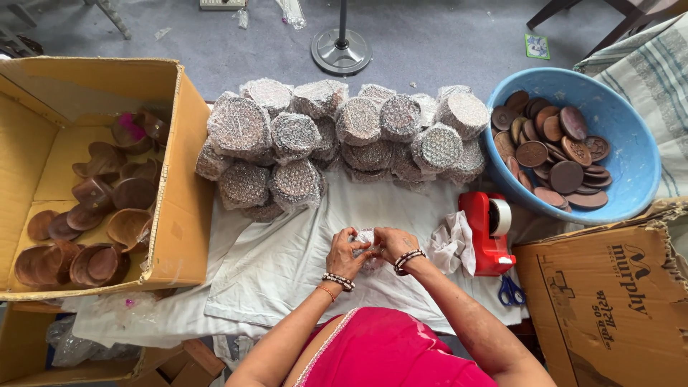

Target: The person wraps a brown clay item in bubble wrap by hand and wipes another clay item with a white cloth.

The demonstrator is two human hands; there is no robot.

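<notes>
My left hand (345, 252) and my right hand (393, 244) meet over a white cloth (287, 258), both closed on a small bundle in bubble wrap (368, 239) that they mostly hide. Both wrists wear beaded bracelets. Behind the hands lies a heap of wrapped bundles (344, 136), round and covered in bubble wrap. A red tape dispenser (487, 231) stands just right of my right hand, with a crumpled white rag (451, 244) beside it.
A blue basin (631, 150) at the right holds several brown carved discs. An open cardboard box (172, 215) at the left holds brown wooden bowls. Blue-handled scissors (510, 292) lie by a closed cardboard box (609, 301). A fan base (341, 51) stands on the floor.
</notes>
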